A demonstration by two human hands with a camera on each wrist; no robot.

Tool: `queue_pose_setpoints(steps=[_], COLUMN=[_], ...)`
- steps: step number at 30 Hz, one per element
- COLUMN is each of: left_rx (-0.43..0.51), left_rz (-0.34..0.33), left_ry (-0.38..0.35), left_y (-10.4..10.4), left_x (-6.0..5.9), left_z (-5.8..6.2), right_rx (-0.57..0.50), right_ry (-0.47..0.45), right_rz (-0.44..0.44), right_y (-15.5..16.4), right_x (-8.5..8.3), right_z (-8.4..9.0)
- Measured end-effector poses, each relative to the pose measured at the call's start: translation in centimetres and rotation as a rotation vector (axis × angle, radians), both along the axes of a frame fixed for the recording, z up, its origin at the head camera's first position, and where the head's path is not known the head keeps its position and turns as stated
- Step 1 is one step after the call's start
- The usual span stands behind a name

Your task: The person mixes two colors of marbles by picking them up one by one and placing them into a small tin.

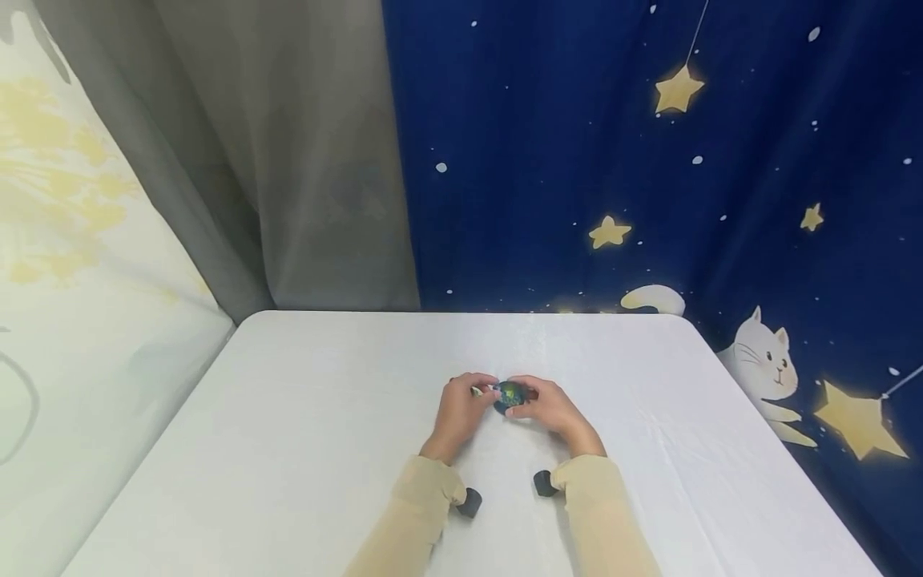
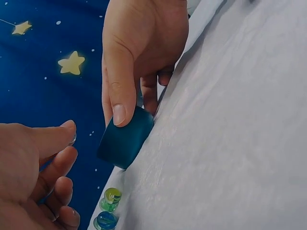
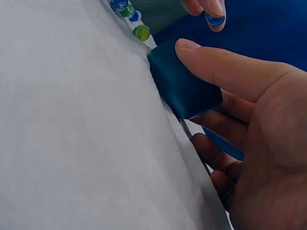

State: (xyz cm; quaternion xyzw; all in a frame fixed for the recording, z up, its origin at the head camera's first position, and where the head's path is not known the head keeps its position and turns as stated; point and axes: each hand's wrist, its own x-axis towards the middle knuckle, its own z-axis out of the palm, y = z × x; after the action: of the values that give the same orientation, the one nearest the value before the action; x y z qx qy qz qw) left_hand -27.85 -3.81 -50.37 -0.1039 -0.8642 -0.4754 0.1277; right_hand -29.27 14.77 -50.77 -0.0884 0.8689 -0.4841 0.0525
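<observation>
My right hand [image 1: 551,405] grips a small dark teal cup [image 3: 184,81] at the table's middle, its thumb on the near side and fingers round the other. Greenish glints show inside the cup's mouth in the head view; what lies in it cannot be made out. To its left, my left hand [image 1: 463,407] pinches a blue glass marble [image 3: 216,20] between thumb and fingertips, close to the cup's rim. Several glass marbles, among them a yellow-green marble [image 3: 141,32] and a blue marble [image 2: 106,220], lie on the cloth beside the cup, mostly hidden by the left hand in the head view.
A white cloth covers the table [image 1: 324,385]. Behind it hang a grey curtain [image 1: 324,160] and a dark blue curtain [image 1: 519,160] with stars and a cat. Dark wrist devices [image 1: 470,502] sit at both beige sleeves.
</observation>
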Motion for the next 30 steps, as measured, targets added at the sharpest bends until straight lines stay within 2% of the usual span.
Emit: queue_pose_setpoints(steps=[16, 30], left_rx=[0.014, -0.091], left_rz=[0.018, 0.044], left_ry=[-0.034, 0.048], left_y=[0.26, 0.64], left_x=[0.08, 0.39], left_z=[-0.06, -0.05], right_rx=[0.0, 0.038], right_ry=[0.024, 0.032], right_rz=[0.005, -0.011], right_y=[0.09, 0.0], right_x=[0.06, -0.1], right_z=[-0.07, -0.2])
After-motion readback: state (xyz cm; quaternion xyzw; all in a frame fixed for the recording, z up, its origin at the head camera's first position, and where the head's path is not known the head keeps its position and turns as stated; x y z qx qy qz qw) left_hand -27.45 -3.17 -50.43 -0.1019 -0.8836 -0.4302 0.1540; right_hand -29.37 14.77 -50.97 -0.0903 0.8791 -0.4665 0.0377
